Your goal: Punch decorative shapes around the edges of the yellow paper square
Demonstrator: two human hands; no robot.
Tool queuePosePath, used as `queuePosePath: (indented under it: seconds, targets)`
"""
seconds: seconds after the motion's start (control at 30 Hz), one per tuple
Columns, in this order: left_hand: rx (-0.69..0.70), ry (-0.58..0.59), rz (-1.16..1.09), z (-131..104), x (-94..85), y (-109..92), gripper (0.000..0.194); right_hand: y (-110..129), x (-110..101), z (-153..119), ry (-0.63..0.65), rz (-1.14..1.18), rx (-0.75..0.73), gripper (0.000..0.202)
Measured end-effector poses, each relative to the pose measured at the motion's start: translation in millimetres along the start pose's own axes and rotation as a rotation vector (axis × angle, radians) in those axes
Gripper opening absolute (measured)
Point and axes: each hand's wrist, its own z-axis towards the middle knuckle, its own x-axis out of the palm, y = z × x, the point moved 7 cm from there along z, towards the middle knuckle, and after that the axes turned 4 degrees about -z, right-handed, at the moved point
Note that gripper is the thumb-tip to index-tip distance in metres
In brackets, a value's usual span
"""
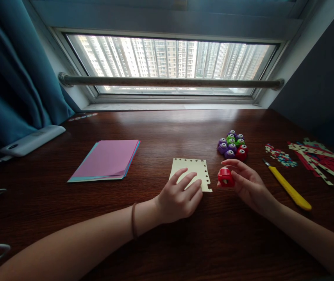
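Observation:
My left hand (181, 194) lies over the lower part of a pale yellow sheet (194, 166), its fingers spread on the paper. Small star-shaped holes run along the sheet's top and right edges. Just right of the sheet, my right hand (247, 185) holds a small red craft punch (225, 177) between thumb and fingers, apart from the paper. Behind that hand stands a cluster of purple, green and red punches (231, 145).
A stack of coloured paper (106, 159) lies on the left of the brown desk (152, 128). To the right are a yellow craft knife (291, 189), small paper cut-outs (282, 156) and punched paper strips (320, 160). A white device (33, 140) with a cable sits far left.

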Motion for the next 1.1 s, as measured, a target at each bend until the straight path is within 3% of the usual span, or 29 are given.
queuePosePath:
  seconds: [0.17,0.3,0.4,0.6,0.67,0.73,0.87,0.97,1.1]
  targets:
    - [-0.023,0.268,-0.074,-1.6,25.0,6.5,0.019,-1.6,0.6,-0.6,-0.015,0.084,0.041,0.023]
    - [-0.090,0.344,-0.146,0.6,31.5,11.9,0.033,-4.3,-1.3,-0.6,-0.030,0.094,0.064,0.024]
    - [-0.095,0.301,-0.171,3.2,26.3,12.3,0.031,-6.1,1.7,-1.0,-0.004,0.075,0.072,0.023]
    - [-0.174,0.087,-0.305,4.1,6.2,16.1,0.013,-9.7,10.7,-5.4,0.019,-0.086,0.084,0.028]
    - [-0.285,0.060,-0.457,3.9,5.7,21.9,0.013,-9.4,14.9,-7.4,0.052,-0.129,0.068,0.027]
    - [-0.484,0.054,-0.708,1.7,11.5,30.7,0.017,-6.4,19.0,-8.8,0.092,-0.203,0.018,0.025]
    - [-0.905,0.102,-1.477,-6.8,38.8,29.4,0.027,1.0,27.7,-9.4,0.192,-0.376,-0.095,0.023]
    - [-1.022,0.086,-1.936,-6.2,47.6,17.9,0.034,5.2,30.9,-9.1,0.222,-0.472,-0.165,0.022]
    - [-1.031,0.121,-2.109,-4.5,48.1,10.6,0.031,7.3,35.5,-11.3,0.250,-0.575,-0.231,0.026]
